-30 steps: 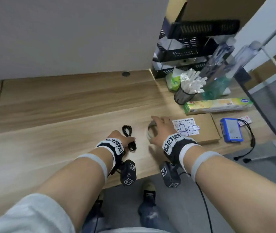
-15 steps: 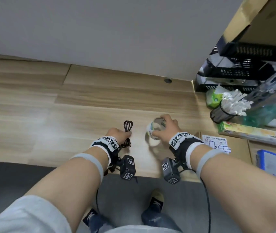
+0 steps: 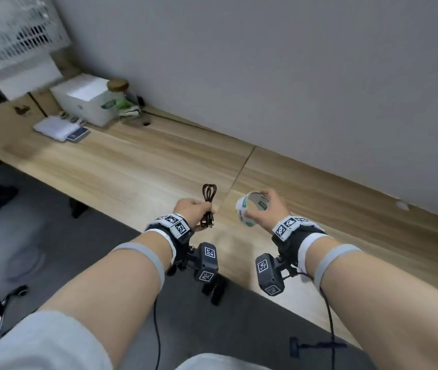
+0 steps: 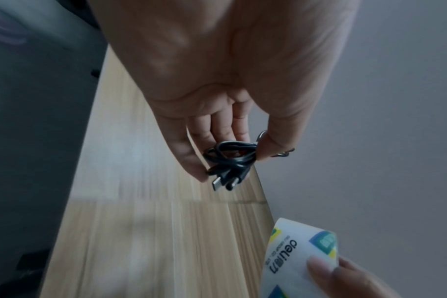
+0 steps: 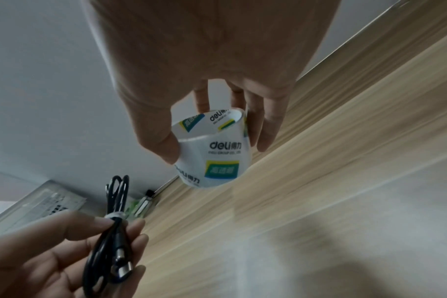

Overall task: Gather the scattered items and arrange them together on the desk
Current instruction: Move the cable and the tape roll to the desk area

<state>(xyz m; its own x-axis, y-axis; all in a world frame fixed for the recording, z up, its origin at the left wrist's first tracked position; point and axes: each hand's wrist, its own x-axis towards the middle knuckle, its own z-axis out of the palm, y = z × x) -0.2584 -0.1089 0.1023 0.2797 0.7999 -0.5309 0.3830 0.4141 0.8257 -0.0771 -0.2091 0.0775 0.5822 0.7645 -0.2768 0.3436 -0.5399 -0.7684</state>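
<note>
We're carrying both items mid-air over the desk point(image 3: 138, 166): left hand point(image 3: 191, 210) pinching the cable point(image 3: 208, 206), right hand point(image 3: 268, 212) gripping the tape roll point(image 3: 250, 209). Next, probably setting both down near the white box point(image 3: 87, 102) at 10 o'clock.

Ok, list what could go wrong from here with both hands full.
1. The left hand pinches the bundled black cable with fingertips only, its plugs hanging free; it could slip or snag when set down.
2. The right hand holds the tape roll above the desk near the front edge; once put down on its round side, it might roll off to the floor.
</note>
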